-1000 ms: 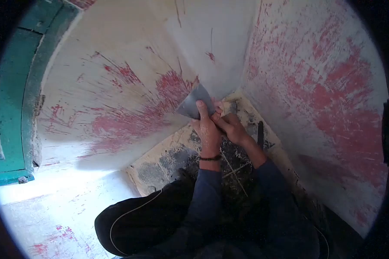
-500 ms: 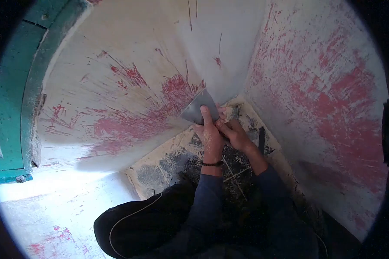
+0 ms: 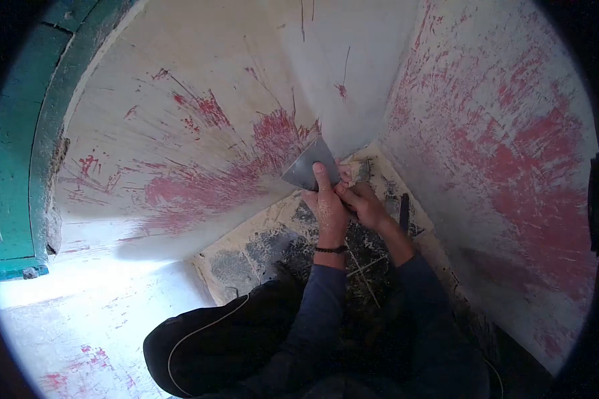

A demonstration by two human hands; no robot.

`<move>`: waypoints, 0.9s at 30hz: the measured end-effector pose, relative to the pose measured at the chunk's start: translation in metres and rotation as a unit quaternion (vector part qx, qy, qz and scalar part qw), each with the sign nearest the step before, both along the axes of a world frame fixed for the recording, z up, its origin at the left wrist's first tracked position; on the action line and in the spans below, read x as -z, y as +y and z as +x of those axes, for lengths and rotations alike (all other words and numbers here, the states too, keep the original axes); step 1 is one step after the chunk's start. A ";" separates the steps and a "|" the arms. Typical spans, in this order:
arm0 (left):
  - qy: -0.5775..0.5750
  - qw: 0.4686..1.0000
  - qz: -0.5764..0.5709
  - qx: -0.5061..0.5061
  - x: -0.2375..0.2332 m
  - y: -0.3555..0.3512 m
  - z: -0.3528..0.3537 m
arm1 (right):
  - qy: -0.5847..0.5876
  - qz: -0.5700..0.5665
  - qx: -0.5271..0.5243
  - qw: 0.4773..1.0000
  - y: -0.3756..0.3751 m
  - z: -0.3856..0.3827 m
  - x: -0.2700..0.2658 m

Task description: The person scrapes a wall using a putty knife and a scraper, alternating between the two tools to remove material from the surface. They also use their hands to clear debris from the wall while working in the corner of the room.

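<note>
A wide grey scraper [image 3: 304,167] with a flat metal blade is held in front of the corner, close to the left wall. My left hand [image 3: 329,207], dusty and with a dark beaded bracelet at the wrist, is closed on it, thumb pressed flat against the blade. My right hand [image 3: 367,207] is closed just beside the left one, at the scraper's lower end. The handle is hidden behind the fingers. Reddish paint patches [image 3: 276,136] show through the scraped white wall behind the blade.
The right wall [image 3: 532,159] also shows red through scratched white. Pale dust and flakes cover the dark tiled floor [image 3: 229,265]. A dark bar-like object [image 3: 404,211] is near the right wall's foot. A green door frame [image 3: 16,173] stands at left; my bent knee [image 3: 173,346] is below.
The view has shifted slightly. My hands and the scraper stay together in nearly the same place, with the blade turned a little. Both hands keep their grip.
</note>
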State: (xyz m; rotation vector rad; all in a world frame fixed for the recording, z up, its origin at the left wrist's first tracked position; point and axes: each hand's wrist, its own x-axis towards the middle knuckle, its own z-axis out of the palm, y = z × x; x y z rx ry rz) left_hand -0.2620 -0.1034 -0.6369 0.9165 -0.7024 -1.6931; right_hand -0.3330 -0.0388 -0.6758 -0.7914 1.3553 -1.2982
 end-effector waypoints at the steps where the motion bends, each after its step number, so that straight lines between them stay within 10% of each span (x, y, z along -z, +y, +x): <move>1: -0.001 1.000 -0.009 0.008 -0.001 -0.001 0.001 | -0.008 -0.003 0.001 1.000 0.000 0.003 0.002; 27: 0.061 0.992 -0.094 0.054 -0.054 -0.012 -0.012 | 0.051 -0.063 0.043 0.996 -0.010 -0.012 -0.073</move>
